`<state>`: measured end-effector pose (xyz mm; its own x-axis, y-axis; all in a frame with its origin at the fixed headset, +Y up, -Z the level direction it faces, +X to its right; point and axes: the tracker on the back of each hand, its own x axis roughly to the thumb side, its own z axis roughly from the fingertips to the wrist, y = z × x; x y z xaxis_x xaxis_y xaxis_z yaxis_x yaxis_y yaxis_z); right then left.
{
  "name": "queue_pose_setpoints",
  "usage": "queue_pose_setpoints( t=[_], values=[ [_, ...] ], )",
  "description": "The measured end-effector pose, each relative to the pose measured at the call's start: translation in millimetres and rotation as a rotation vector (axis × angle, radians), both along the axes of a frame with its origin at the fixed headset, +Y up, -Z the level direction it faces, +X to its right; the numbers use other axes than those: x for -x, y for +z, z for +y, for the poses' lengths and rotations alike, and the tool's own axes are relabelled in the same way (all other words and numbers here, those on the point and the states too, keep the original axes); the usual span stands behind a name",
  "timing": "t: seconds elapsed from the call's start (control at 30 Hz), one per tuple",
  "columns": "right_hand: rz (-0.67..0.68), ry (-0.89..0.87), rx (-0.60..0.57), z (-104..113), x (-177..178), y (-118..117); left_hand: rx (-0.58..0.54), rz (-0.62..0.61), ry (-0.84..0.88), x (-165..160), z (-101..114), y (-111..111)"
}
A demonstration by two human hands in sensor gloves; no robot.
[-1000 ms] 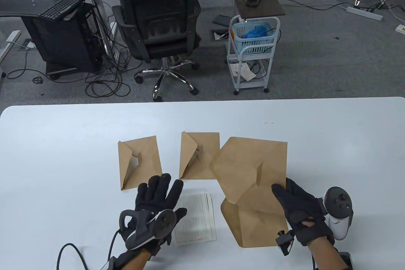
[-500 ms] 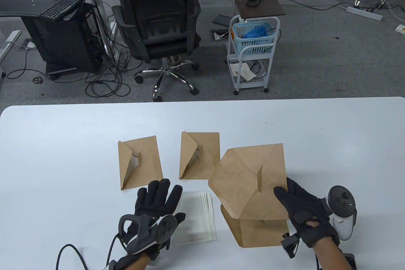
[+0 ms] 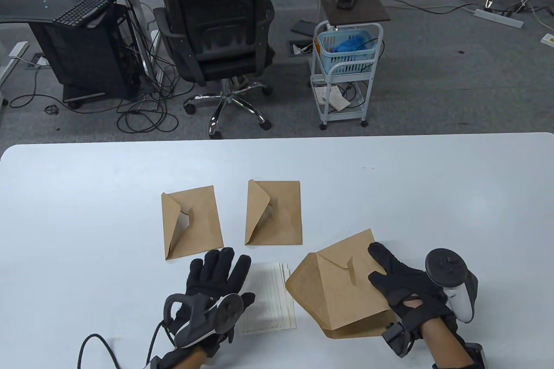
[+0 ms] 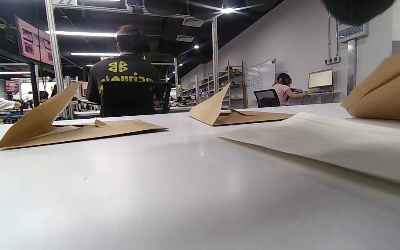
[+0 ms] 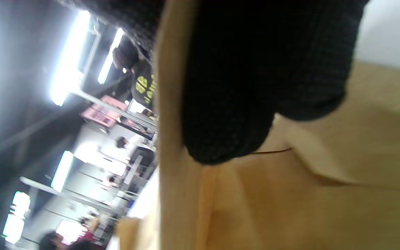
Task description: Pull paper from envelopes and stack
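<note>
My right hand (image 3: 400, 280) grips a brown envelope (image 3: 335, 284) at its right edge and holds it tilted low over another brown envelope (image 3: 350, 332) that lies under it. The held envelope fills the right wrist view (image 5: 325, 194) under my glove. My left hand (image 3: 216, 282) lies flat, fingers spread, on the left part of a stack of lined white paper (image 3: 272, 297). Two more brown envelopes, one on the left (image 3: 192, 222) and one in the middle (image 3: 273, 213), lie with flaps open behind the paper. They also show in the left wrist view (image 4: 82, 130) (image 4: 234, 116).
The white table (image 3: 86, 196) stretches wide to the left, right and back. An office chair (image 3: 216, 36) and a small white cart (image 3: 346, 70) stand on the floor beyond the far edge.
My right hand has pulled the held envelope back toward me and down, off the middle envelope, so it now covers most of the lower one. My left hand has stayed on the paper.
</note>
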<state>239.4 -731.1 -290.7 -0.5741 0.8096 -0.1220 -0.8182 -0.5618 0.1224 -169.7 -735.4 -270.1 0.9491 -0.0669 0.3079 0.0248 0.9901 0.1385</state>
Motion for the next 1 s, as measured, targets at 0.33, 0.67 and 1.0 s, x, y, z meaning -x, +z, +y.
queue_pose_setpoints(
  t=[0.33, 0.67, 1.0],
  values=[
    [0.113, 0.717, -0.052, -14, 32, -1, 0.004, -0.003, -0.007, -2, -1, 1],
    [0.147, 0.97, 0.007, -24, 49, 0, 0.006, -0.008, -0.012, -6, -2, 2],
    [0.187, 0.939, 0.016, -25, 45, -5, 0.001, -0.016, -0.003, -9, 0, 5]
  ],
)
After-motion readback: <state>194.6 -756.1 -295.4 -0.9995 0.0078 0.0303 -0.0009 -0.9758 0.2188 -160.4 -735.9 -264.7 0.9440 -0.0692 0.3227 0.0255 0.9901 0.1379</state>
